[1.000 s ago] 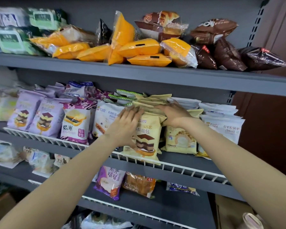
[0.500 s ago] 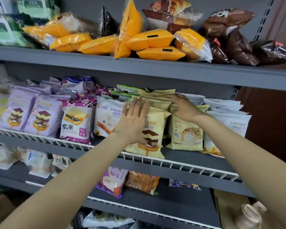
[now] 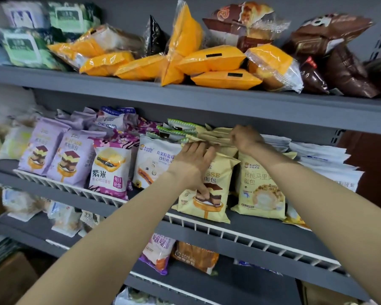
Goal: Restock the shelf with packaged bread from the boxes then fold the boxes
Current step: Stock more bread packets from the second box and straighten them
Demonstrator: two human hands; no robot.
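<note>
Head view looks onto a grey shelf (image 3: pixel 207 102) unit where both arms reach toward the middle tier. The left hand (image 3: pixel 193 160) lies flat with fingers spread against the upper part of a cream bread packet (image 3: pixel 209 190) printed with a layered cake, which stands upright behind the white wire rail (image 3: pixel 229 233). The right hand (image 3: pixel 245 138) is just above and to the right, its fingers curled over the crimped tops of a row of cream packets (image 3: pixel 213 134) behind that front one; whether it actually pinches one I cannot tell. Beside the front packet stand a walnut bread packet (image 3: pixel 261 188) on the right and a white blueberry packet (image 3: pixel 153 159) on the left, partly covered by the left wrist. Purple packets (image 3: pixel 75 159) fill the left end. Orange packets (image 3: pixel 211 60) are heaped on the top tier. Lower tiers are blurred and partly hidden by the forearms.
</note>
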